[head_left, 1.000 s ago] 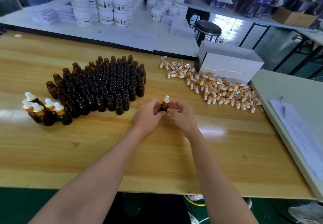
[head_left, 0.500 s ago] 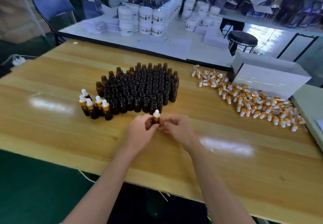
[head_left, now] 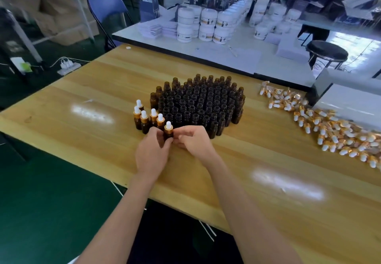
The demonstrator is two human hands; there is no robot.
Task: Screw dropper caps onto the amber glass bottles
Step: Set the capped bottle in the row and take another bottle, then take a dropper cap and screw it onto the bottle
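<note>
Over the bench (head_left: 237,160) I see both forearms reach in, the left hand (head_left: 152,153) and right hand (head_left: 195,143) meeting before the open bottles (head_left: 200,102). Their fingers (head_left: 165,145) pinch the capped bottle (head_left: 168,134) upright. It has shifted left, now just beside the finished bottles (head_left: 144,117).

My left hand (head_left: 152,154) and right hand (head_left: 198,142) are bare. Both forearms (head_left: 247,212) run bare and slim back past the near edge of the wooden table (head_left: 268,191). Below that edge, by my left arm, a white sliver (head_left: 72,261) shows; whether it is cloth I cannot tell.
</note>
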